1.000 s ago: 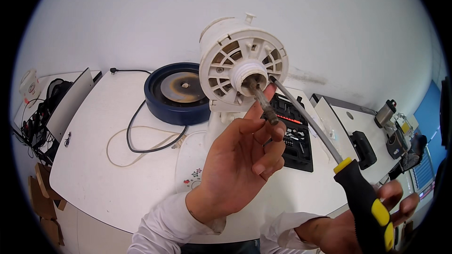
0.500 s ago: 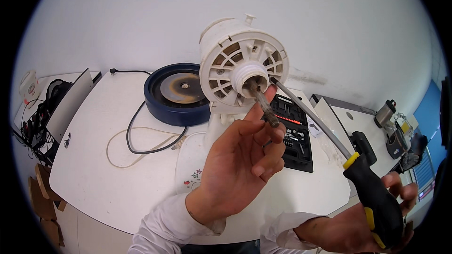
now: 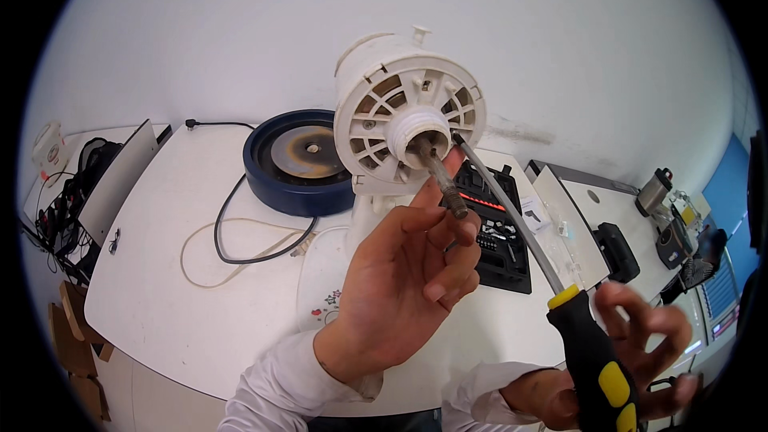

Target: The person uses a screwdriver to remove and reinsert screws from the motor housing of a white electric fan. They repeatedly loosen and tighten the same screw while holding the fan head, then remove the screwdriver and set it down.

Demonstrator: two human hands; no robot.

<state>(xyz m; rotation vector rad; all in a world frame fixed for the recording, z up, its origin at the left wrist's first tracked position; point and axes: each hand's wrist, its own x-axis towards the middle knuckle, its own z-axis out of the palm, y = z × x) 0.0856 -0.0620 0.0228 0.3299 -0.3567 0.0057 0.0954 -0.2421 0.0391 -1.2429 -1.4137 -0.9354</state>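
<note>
A white fan motor housing [image 3: 404, 112] with a slotted round face stands upright in front of me, a worn metal shaft [image 3: 440, 172] jutting from its collar. My left hand [image 3: 400, 284] is palm up below it. Its thumb and bent fingers close about the shaft's threaded end, while one finger reaches up to the housing beside the screwdriver's tip. My right hand [image 3: 640, 344] keeps hold of a black and yellow screwdriver [image 3: 520, 224] by the handle, several fingers lifted and spread. The blade's tip meets the face right of the collar; any screw there is hidden.
A blue round base [image 3: 272, 196] lies left of the fan on the white table [image 3: 168, 288], with a looped cord [image 3: 220, 232]. Behind my hands is an open black tool case [image 3: 512, 260]. Farther right stand a black case [image 3: 616, 252] and a metal flask [image 3: 654, 192].
The screwdriver's handle has swung left and down and turned, its tip staying at the housing. My right fingers have spread. The motor housing has shifted slightly left; my left hand has barely moved.
</note>
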